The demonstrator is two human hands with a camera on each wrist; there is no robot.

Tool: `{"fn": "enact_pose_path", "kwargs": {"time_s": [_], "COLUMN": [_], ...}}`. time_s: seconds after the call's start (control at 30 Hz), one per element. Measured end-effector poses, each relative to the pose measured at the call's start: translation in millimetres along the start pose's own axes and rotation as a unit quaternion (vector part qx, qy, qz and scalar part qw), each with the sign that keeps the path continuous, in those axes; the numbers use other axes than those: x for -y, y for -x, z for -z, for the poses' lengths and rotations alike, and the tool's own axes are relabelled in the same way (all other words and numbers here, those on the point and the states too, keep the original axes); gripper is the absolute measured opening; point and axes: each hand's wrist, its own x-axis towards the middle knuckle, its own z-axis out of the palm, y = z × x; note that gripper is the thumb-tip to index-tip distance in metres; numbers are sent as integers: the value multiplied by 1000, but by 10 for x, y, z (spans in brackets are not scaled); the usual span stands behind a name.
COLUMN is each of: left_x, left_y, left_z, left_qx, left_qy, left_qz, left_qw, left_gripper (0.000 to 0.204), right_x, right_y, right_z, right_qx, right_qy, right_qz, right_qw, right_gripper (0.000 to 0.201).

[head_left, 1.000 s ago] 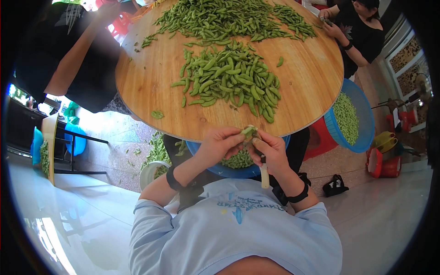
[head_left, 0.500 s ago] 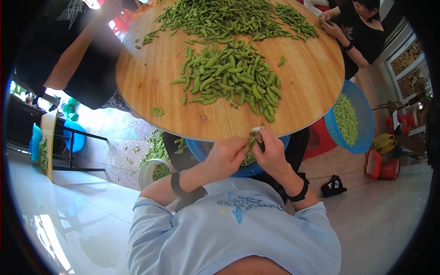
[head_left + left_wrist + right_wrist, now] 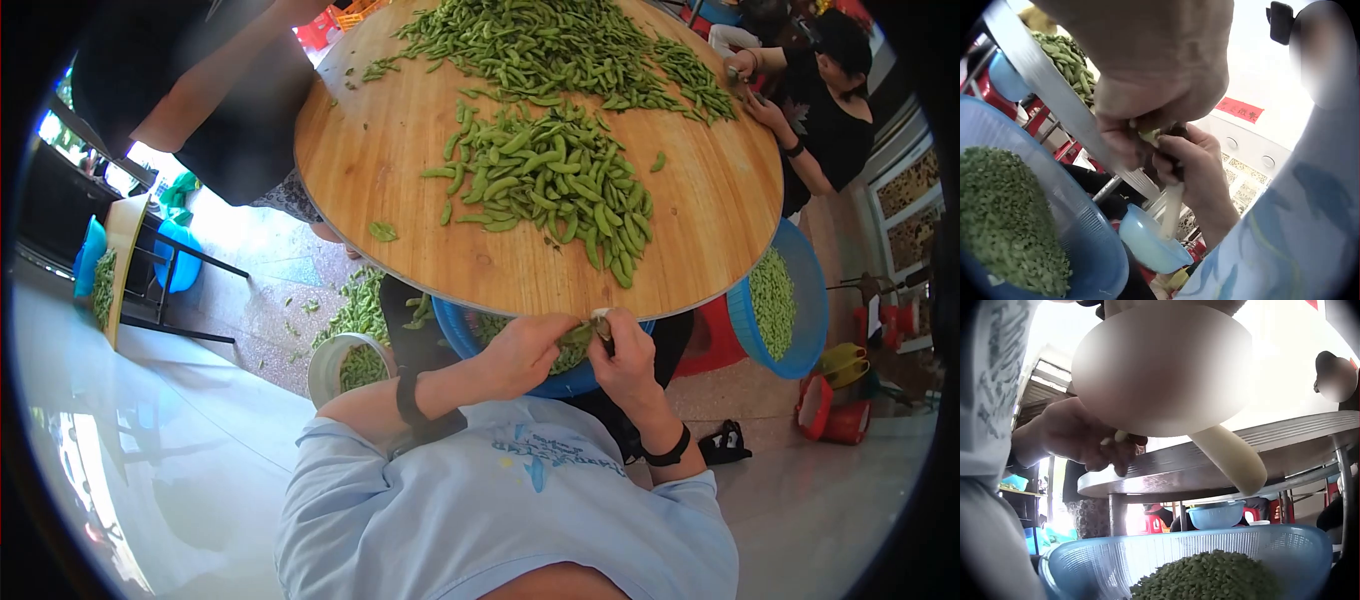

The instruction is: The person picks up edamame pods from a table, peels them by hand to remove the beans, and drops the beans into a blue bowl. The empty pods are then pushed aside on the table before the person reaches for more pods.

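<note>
Just off the near table edge, both hands meet over a blue basket of shelled green beans. My left hand pinches a green bean pod between thumb and fingers. Close against it, my right hand grips a tool by its smooth, cream-coloured handle, whose rounded end sticks out below the fist. The tool's other end is hidden among the fingers. In the right wrist view the same handle shows beside the table rim.
A heap of green bean pods lies on the round wooden table, with a larger pile behind. At right, a blue basin holds shelled beans. A white bucket and scattered pods are on the floor at left. People stand or sit around the table.
The head view has shifted, so the table sits further right and lower. My hands have turned with their backs upward, hiding the pale handle from the head view.
</note>
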Motion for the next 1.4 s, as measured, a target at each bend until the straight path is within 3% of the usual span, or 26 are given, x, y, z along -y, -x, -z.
{"fn": "enact_pose_path", "kwargs": {"time_s": [0.1, 0.23, 0.3, 0.4, 0.47, 0.53, 0.57, 0.63, 0.67, 0.73, 0.77, 0.83, 0.97, 1.03, 1.07, 1.1, 1.13, 1.17, 1.23, 1.4], "left_x": [-66, -50, 9, -29, -84, -148, -128, -81, -7, 280, 421, 650, 741, 628, 553, 457, 354, 225, 7, -51], "left_y": [49, 75, 94, 184, 308, 396, 363, 239, 147, -89, -218, -384, -404, -339, -314, -287, -263, -248, -237, -234], "left_z": [-2, -1, -11, 243, 657, 1038, 1117, 1259, 1283, 1222, 1190, 1118, 1105, 1049, 999, 920, 837, 762, 596, 345], "left_qx": [10, 8, -75, -89, -72, -28, -23, -148, -150, -130, -133, -137, -125, -180, -172, -166, -150, -141, -58, -21], "left_qy": [18, -6, -10, -32, -177, -394, -395, -469, -470, -395, -393, -457, -458, -378, -378, -172, 43, 45, 258, 307], "left_qz": [40, 37, -37, -25, -23, 84, 84, 7, 6, -38, -40, -51, -30, 5, 1, 67, 134, 132, 191, 212], "left_qw": [999, 999, 996, 995, 981, 915, 915, 871, 870, 909, 909, 877, 880, 908, 910, 969, 979, 980, 945, 927], "left_gripper": [23, 24, 23, 18, 19, 21, 21, 20, 20, 20, 20, 20, 18, 14, 14, 13, 13, 13, 12, 14], "right_x": [-21, -9, 44, 37, -18, -87, -65, -25, -16, -8, 5, 48, -2, 64, 68, 67, 72, 91, 136, 139], "right_y": [80, 65, 49, 40, 40, 77, 100, 91, 79, 62, 39, 13, 57, -44, -79, -116, -144, -171, -212, -188], "right_z": [-3, -35, -75, -87, -111, -167, -175, -178, -181, -159, -131, -81, -56, -27, -35, -40, -42, -54, -71, -47], "right_qx": [3, -6, 1, 26, 39, 57, 55, 63, 61, 91, 92, 101, 113, 109, 100, 101, 100, 91, 91, 97], "right_qy": [3, -3, -8, -20, -29, -18, -20, -6, -6, -50, -45, -140, -268, -402, -404, -455, -504, -503, -592, -629], "right_qz": [-11, -13, 2, 22, 24, 93, 89, 71, 74, 17, 19, -69, -153, -252, -256, -262, -267, -271, -301, -298], "right_qw": [1000, 1000, 1000, 999, 999, 994, 994, 995, 995, 994, 995, 982, 945, 873, 872, 845, 815, 816, 742, 712], "right_gripper": [30, 30, 31, 33, 34, 34, 34, 32, 32, 27, 27, 27, 30, 36, 36, 36, 37, 37, 37, 40]}}
